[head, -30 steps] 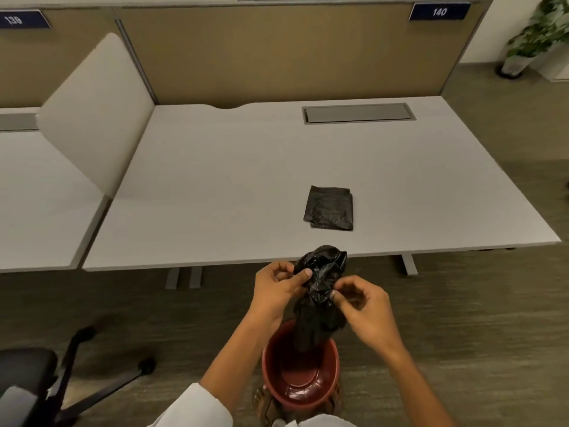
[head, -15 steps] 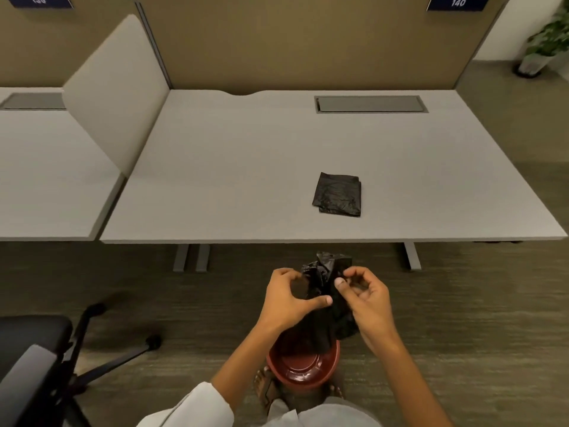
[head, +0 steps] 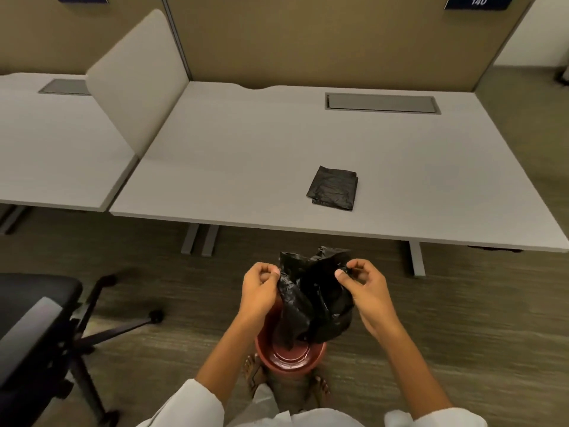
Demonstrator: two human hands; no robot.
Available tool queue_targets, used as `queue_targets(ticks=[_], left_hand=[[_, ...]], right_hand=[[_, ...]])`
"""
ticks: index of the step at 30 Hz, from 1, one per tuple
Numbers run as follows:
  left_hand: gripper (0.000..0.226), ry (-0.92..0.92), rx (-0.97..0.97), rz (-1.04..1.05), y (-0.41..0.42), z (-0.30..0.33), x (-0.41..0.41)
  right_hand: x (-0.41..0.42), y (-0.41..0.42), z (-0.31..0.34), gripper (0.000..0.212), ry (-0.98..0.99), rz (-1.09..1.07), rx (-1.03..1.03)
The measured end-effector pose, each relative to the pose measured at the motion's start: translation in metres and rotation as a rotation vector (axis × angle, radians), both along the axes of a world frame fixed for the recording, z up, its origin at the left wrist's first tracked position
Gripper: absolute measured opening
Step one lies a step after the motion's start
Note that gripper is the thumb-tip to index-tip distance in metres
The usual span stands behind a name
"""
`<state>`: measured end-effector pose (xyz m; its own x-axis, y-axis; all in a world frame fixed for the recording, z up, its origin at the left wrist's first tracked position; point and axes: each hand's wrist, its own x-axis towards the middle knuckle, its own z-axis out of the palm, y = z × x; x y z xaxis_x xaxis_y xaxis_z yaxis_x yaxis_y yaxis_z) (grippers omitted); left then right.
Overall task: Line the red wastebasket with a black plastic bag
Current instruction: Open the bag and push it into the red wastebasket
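The person wears a white garment with loose sleeves: the left sleeve (head: 191, 408) ends partway along the forearm, near the lower edge of the view, and the right sleeve (head: 437, 419) shows only as a cuff at the lower right. Both forearms are bare below the sleeves, as are the left hand (head: 260, 291) and right hand (head: 366, 288), without rings or a watch. The feet wear open sandals (head: 255, 372) with patterned straps.

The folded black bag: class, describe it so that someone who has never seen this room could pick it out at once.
Find the large grey desk under the sign numbered 140. Near its front edge, right of centre, lies the folded black bag, a flat square. Unlike the black bag that the two hands hold open and crumpled over the red wastebasket on the floor, it is untouched and neatly folded.
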<state>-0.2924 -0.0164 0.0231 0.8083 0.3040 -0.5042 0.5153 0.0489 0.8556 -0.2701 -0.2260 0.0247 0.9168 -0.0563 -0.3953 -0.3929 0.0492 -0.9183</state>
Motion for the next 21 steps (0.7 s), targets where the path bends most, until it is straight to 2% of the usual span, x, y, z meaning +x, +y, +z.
queue_targets(ticks=[2,6,9,11,12,14,16,19,21], left_hand=[[0.008,-0.002,-0.104,0.110,-0.002,-0.001,-0.006],[0.020,-0.061,-0.196,0.208,-0.001,0.006,-0.016],[0.030,-0.044,-0.137,0.218,0.006,0.013,-0.021],[0.029,-0.012,-0.102,0.242,0.012,0.016,-0.023],[0.024,0.004,-0.080,0.232,0.016,0.017,-0.023],[0.016,0.014,0.054,0.150,0.023,0.015,-0.025],[0.020,-0.008,0.316,0.022,0.031,0.010,-0.028],[0.036,-0.061,0.717,-0.156,0.040,0.004,-0.029],[0.043,-0.035,0.825,-0.230,0.045,0.000,-0.030]], right_hand=[[0.001,-0.010,-0.003,0.011,-0.028,-0.003,-0.101],[0.002,-0.030,-0.006,0.025,-0.053,0.036,-0.285],[0.006,-0.037,-0.006,0.023,-0.075,0.102,-0.386],[0.008,-0.040,-0.006,0.022,-0.105,0.179,-0.491],[0.009,-0.041,-0.005,0.032,-0.111,0.226,-0.551],[0.010,-0.042,-0.003,0.062,-0.105,0.320,-0.626],[0.011,-0.040,0.002,0.082,-0.129,0.425,-0.691],[0.016,-0.035,0.006,0.099,-0.145,0.619,-0.902],[0.020,-0.031,0.010,0.102,-0.130,0.704,-1.054]])
